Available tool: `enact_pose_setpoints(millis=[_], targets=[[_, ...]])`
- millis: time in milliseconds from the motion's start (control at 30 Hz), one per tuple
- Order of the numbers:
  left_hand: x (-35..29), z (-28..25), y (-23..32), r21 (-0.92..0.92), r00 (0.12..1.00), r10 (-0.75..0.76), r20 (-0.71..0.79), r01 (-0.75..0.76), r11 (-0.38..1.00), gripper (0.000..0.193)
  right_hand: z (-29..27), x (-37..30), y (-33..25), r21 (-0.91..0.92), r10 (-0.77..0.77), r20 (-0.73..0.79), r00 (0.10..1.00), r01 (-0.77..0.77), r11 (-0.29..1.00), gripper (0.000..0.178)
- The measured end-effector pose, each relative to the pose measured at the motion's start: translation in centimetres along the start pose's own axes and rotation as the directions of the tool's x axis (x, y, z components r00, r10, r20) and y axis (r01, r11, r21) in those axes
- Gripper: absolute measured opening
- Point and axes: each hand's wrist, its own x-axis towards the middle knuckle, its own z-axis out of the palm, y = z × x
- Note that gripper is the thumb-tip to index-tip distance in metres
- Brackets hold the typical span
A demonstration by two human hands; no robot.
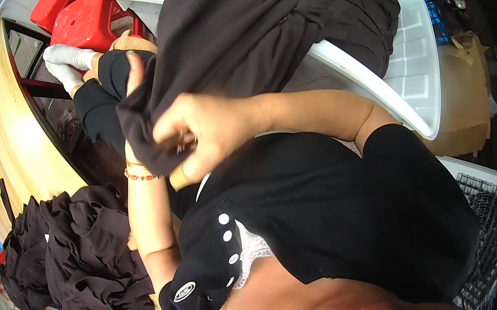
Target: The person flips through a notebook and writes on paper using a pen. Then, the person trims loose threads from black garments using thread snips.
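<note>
A dark brown piece of cloth [228, 51] stretches from the white plastic basket down to my hands. My left hand [135, 74] is mostly hidden behind its near end, with the thumb sticking up; the cloth lies across the palm, held there. A beaded bracelet circles that wrist. My right hand [213, 125], slightly blurred, comes across from the right, fingers curled at the cloth's edge. Small shiny bits glint among those fingers, too smeared to name. A yellow band [180, 176] shows at a fingertip of this hand.
The white plastic basket [417, 51] holds a heap of dark cloth. More dark garments [86, 258] are piled at the left by a pale wooden tabletop [20, 135]. Red plastic stools [81, 26] and white-socked feet [69, 59] are beyond. Cardboard [459, 89] stands at the right.
</note>
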Motion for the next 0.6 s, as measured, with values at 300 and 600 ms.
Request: enact_pose_setpoints(millis=[300, 600], targets=[[-4.4, -0.2, -1.8, 0.951, 0.723, 0.618, 0.310, -0.224, -0.215, 0.018, 1.0, 0.4, 0.7, -0.243, 0.020, 0.179, 0.984, 0.024, 0.970, 0.031], [-17.2, 1.3, -0.7, 0.577, 0.318, 0.841, -0.439, -0.618, 0.534, 0.036, -5.4, -6.2, -2.3, -0.486, -0.291, -0.144, 0.946, 0.189, 0.853, 0.020]])
